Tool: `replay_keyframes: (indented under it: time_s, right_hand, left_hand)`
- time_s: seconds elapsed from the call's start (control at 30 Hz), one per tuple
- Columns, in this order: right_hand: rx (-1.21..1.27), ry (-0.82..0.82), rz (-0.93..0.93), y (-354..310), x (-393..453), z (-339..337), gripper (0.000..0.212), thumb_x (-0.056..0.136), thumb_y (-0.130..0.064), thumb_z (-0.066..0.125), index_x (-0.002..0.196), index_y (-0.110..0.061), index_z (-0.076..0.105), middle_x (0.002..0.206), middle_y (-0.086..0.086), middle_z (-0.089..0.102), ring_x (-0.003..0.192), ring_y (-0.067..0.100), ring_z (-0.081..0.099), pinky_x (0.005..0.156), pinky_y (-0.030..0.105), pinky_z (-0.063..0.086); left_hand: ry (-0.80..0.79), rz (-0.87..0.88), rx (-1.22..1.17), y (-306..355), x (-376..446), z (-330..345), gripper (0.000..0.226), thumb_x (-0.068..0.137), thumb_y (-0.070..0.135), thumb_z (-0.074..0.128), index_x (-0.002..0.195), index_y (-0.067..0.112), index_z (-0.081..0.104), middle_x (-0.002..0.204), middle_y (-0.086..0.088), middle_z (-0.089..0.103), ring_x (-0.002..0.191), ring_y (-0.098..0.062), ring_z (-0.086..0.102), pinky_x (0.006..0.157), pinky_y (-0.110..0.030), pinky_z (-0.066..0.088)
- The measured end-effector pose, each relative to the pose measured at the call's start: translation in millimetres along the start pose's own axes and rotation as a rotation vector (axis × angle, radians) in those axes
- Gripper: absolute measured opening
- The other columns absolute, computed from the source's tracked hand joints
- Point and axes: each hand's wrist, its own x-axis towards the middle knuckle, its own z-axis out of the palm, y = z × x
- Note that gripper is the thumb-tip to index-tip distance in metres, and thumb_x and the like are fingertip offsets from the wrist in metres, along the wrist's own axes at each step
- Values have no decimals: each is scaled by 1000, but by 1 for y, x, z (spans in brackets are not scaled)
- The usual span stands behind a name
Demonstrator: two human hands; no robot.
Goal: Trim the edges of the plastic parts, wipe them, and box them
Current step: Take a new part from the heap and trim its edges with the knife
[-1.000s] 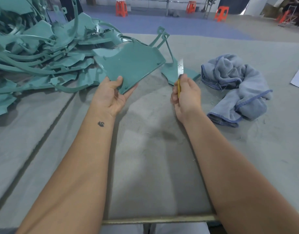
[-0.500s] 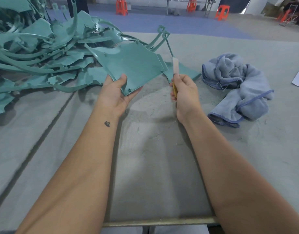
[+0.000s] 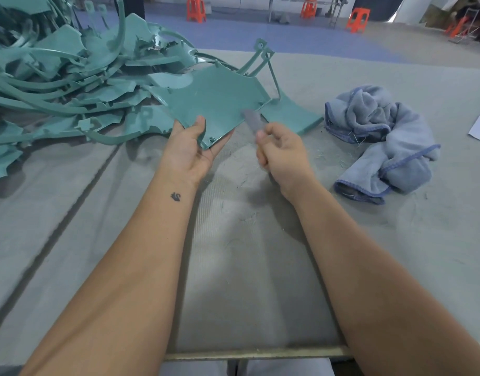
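My left hand [image 3: 188,151] grips the near corner of a teal plastic panel [image 3: 217,100], thumb on top, fingers beneath, holding it tilted above the bench [image 3: 247,267]. My right hand [image 3: 283,156] clenches a blurred knife [image 3: 252,118] against the panel's right edge. A heap of teal parts [image 3: 70,77] lies left, a blue cloth [image 3: 382,137] right.

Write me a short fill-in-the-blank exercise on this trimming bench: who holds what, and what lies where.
1. The left hand holds a flat teal plastic panel by its near ____.
2. The right hand grips a ____, its blade blurred, against the panel's edge.
3. The crumpled blue-grey ____ lies on the table to the right of the right hand.
4. The pile of teal plastic parts lies on the ____ side of the table.

Missing words: corner; knife; towel; left
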Motion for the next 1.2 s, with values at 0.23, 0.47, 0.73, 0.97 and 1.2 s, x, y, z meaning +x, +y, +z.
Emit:
replay_keyframes:
  time_s: [0.23,0.47,0.73,0.97,1.2]
  right_hand:
    - [150,68,-42,2,3,-3,23,99,-18,48,77,-23,51,50,-7,46,44,6,35,42,16,29]
    - [145,51,-27,8,6,-5,29,98,-24,48,72,-33,57,50,-9,43,48,8,33,44,18,29]
    - [137,-21,-20,8,4,-7,29,99,-17,46,73,-27,53,50,-5,42,43,6,31,42,16,27]
    - [35,-85,-6,7,3,-5,26,100,-8,45,76,-19,48,52,-4,36,45,8,31,45,20,24]
    - [99,-120,4,6,1,-6,26,96,-17,50,71,-24,53,49,-3,42,42,8,31,42,18,26]
  left_hand:
    - [-29,-43,-56,-1,-1,2,30,101,0,41,125,15,51,108,-9,69,89,-29,71,68,-42,61]
    - [-15,-97,-86,-1,-3,0,25,101,0,41,115,14,55,95,-10,74,85,-31,73,67,-43,61]
    - [55,-103,-86,1,-10,3,38,101,0,38,136,11,47,127,-15,62,103,-34,65,68,-43,61]
    - [85,-107,-87,3,-11,-1,38,102,1,36,138,10,46,132,-16,58,113,-34,60,65,-42,60]
    - [68,-124,-103,2,-10,-1,40,102,2,38,141,8,44,132,-18,59,109,-33,62,69,-44,61]
